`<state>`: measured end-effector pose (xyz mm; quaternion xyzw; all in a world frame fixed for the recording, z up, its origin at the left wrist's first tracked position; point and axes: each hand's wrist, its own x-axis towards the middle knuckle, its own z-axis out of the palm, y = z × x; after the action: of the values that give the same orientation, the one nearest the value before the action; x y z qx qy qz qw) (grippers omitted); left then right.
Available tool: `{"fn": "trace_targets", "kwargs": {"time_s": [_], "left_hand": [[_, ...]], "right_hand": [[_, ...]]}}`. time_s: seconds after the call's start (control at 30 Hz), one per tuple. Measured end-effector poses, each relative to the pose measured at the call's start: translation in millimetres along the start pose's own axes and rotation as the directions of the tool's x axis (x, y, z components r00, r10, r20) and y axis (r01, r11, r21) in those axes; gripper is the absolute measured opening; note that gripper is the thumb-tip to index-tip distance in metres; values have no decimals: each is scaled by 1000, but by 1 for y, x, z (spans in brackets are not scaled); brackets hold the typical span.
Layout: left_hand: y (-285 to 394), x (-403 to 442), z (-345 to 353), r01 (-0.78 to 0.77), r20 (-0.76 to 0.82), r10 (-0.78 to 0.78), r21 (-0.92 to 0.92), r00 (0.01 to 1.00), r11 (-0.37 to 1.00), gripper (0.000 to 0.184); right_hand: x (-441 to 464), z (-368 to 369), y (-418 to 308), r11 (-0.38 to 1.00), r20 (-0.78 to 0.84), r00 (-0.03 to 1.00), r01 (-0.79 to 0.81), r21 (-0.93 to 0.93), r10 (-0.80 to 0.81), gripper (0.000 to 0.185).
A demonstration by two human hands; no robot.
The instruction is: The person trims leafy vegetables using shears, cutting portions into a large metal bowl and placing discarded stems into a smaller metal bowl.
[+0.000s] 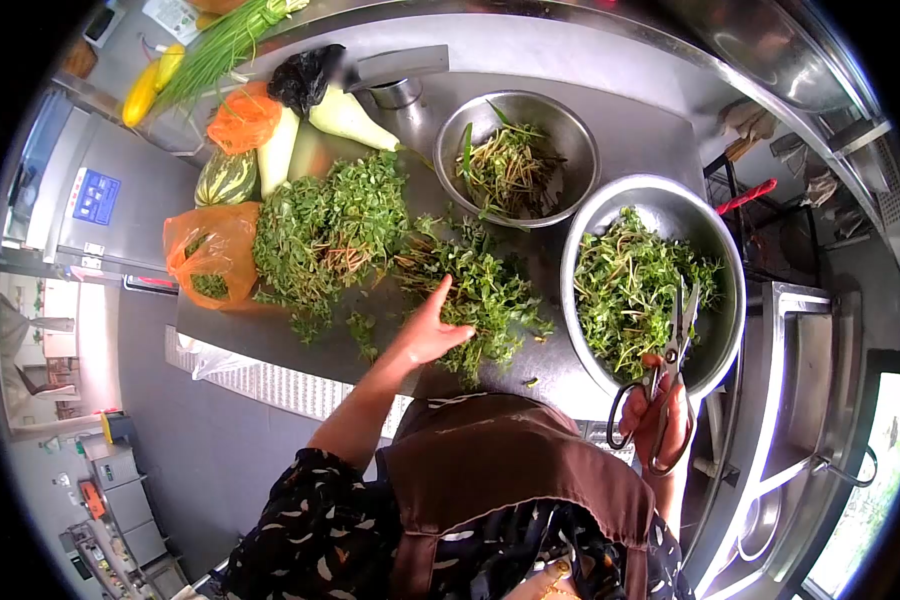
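My left hand (432,332) reaches over a small pile of leafy greens (495,300) on the metal table, index finger and thumb spread apart. Its fingertips lie at the edge of the leaves; the other fingers are partly hidden. In my right hand (658,412) is a pair of scissors (676,345), its blades pointing up over the large steel bowl (573,285). Cut leafy greens (625,275) fill much of that bowl. A bigger heap of leafy greens (335,225) lies left of the small pile.
Behind sits a smaller steel bowl (452,130) with stems (515,170) in it. At the far left of the table are an orange plastic bag (210,250), a striped squash (226,180), pale gourds (355,120) and a cleaver (400,64). Green stalks (225,50) lie beyond.
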<state>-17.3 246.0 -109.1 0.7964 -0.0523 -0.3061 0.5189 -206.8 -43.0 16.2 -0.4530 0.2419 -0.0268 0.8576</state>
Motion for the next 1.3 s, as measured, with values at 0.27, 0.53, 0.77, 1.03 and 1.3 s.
{"fn": "trace_targets", "kwargs": {"time_s": [0.27,0.53,0.77,1.03,1.3], "left_hand": [[20,36,-82,-280,-56,400,625,915,729,43],[27,89,-64,-342,293,198,894,935,289,35],[116,34,-114,-464,369,289,774,883,431,14],[183,-6,-95,-473,174,460,34,871,881,13],[170,42,46,-305,221,421,-415,880,857,13]], "right_hand": [[-4,8,10,1000,-20,1000,9,5,-9,66],[-9,21,12,1000,-35,999,3,-10,-3,65],[-10,14,16,1000,-30,999,20,19,-20,63],[-7,23,3,940,253,967,90,-330,-4,77],[-3,11,4,932,197,979,31,-361,44,51]]}}
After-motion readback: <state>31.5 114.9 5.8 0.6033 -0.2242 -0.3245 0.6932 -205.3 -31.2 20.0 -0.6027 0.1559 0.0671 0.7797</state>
